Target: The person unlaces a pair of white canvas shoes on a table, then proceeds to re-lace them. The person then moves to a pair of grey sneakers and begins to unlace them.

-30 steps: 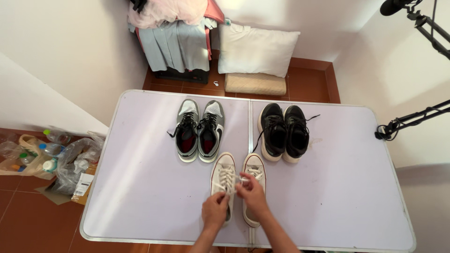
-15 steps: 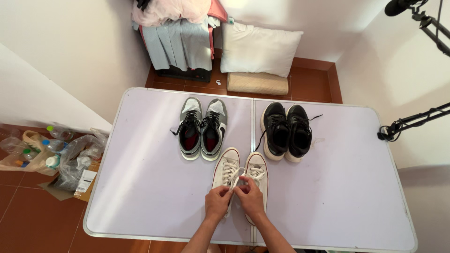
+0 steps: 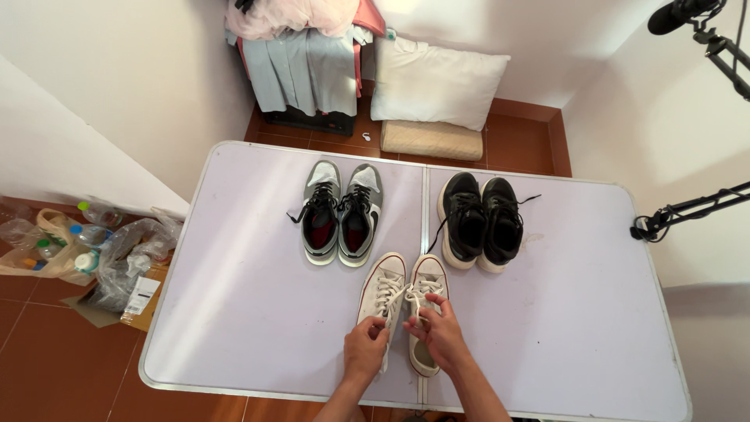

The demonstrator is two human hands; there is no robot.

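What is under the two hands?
The white shoes lie under them on the table. The left hand and right hand hold white laces. The heel ends of both shoes are mostly covered.

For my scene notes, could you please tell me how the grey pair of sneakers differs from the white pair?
The grey sneakers have black laces and red linings; the white sneakers have white laces. The grey sneakers sit untouched farther back, while the left hand and right hand hold the white sneakers' laces. Both pairs stand side by side on the table.
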